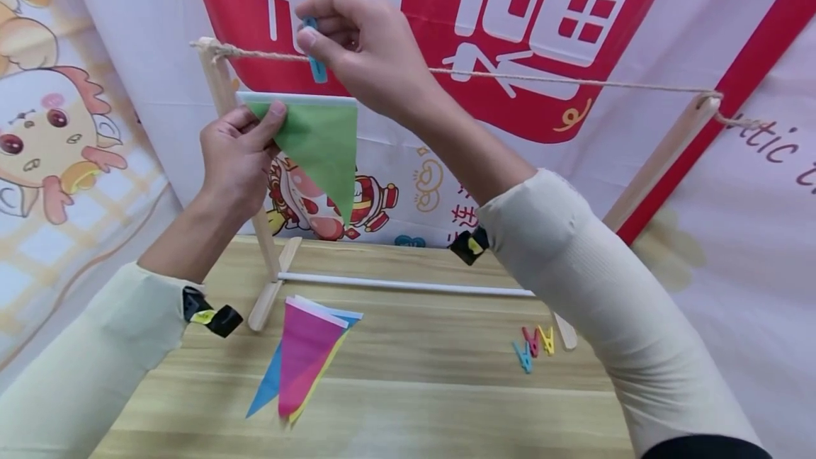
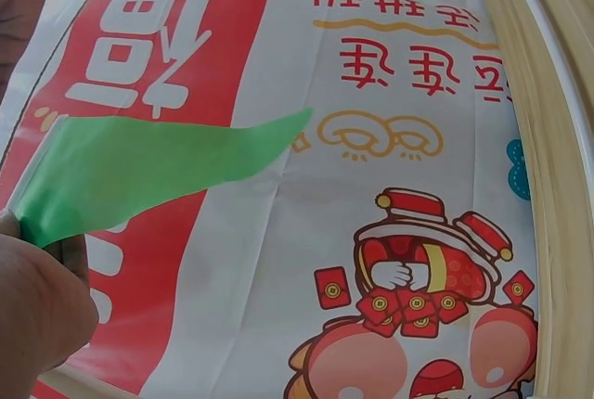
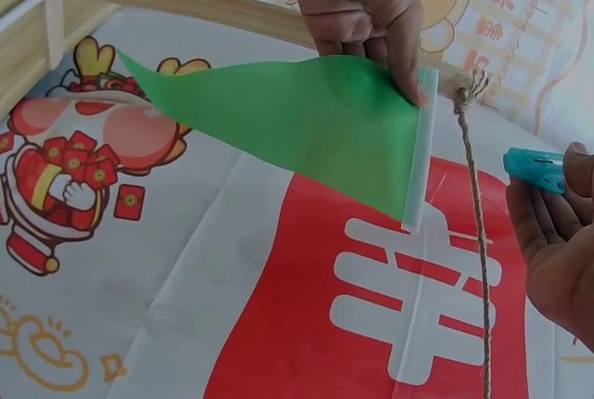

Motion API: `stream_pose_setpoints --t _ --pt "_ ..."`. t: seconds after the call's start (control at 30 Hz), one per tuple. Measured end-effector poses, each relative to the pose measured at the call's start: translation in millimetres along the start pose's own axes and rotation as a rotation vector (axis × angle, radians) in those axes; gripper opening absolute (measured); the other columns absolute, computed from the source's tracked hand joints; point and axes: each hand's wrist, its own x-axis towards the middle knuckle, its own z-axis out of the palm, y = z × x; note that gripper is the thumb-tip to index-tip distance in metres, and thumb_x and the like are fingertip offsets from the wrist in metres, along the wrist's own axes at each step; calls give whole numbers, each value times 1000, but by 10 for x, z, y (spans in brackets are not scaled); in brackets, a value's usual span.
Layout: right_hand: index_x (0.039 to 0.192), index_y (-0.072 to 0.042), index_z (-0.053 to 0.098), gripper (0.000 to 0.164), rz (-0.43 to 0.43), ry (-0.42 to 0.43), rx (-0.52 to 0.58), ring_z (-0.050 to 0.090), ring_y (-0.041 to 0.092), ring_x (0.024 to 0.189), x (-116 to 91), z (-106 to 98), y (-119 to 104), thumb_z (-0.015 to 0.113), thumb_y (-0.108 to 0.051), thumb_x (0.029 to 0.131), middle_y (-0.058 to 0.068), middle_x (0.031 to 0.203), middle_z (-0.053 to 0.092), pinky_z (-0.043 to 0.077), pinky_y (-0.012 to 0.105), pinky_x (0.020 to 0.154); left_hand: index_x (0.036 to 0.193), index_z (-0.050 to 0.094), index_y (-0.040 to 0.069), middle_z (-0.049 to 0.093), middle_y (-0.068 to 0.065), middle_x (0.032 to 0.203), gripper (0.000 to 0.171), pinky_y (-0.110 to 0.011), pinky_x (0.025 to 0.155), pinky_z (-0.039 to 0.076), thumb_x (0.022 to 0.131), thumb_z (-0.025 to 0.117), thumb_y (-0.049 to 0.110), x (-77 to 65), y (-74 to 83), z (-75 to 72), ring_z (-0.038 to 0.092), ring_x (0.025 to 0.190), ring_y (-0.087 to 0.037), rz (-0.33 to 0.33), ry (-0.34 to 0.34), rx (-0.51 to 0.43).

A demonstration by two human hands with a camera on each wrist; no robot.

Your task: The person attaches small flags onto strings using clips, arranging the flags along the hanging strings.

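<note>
My left hand (image 1: 239,154) pinches a green triangular pennant (image 1: 325,140) by its upper left corner, thumb in front. The pennant's white top strip (image 3: 422,153) lies just below the twine (image 1: 542,78) and apart from it in the right wrist view. Above the line, my right hand (image 1: 370,48) pinches a blue clothespin (image 1: 317,62) between thumb and fingers. In the head view the clothespin overlaps the twine; the right wrist view shows it off to one side. The twine is tied between two wooden posts (image 1: 663,161).
On the wooden table (image 1: 414,402) lies a small stack of pink, blue and yellow pennants (image 1: 309,353). Three clothespins (image 1: 532,346), red, yellow and blue, lie at the right. A white rod (image 1: 408,285) runs low between the posts. Behind hangs a printed cloth (image 1: 446,161).
</note>
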Motion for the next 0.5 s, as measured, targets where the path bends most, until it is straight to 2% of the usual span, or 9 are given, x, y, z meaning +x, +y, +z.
stream_pose_setpoints --t 0.13,0.33,0.5 --pt "149 0 68 42 13 0 0 73 13 108 50 27 -41 73 -16 111 12 130 78 59 16 103 137 80 2 79 -10 134 48 -28 101 67 94 91 20 11 -7 5 79 115 -21 10 -9 -7" --pt "149 -3 69 42 43 5 -9 74 12 109 100 73 -75 74 -16 110 11 131 78 60 14 105 144 76 4 76 -8 140 50 -25 104 65 99 86 22 19 -7 7 77 121 -20 -3 -71 20" --pt "147 -2 70 40 39 0 22 76 13 114 171 125 -106 74 -15 109 11 133 79 60 14 106 142 75 2 78 -8 135 48 -26 105 66 98 86 19 42 -8 40 76 122 -20 -3 -66 -43"
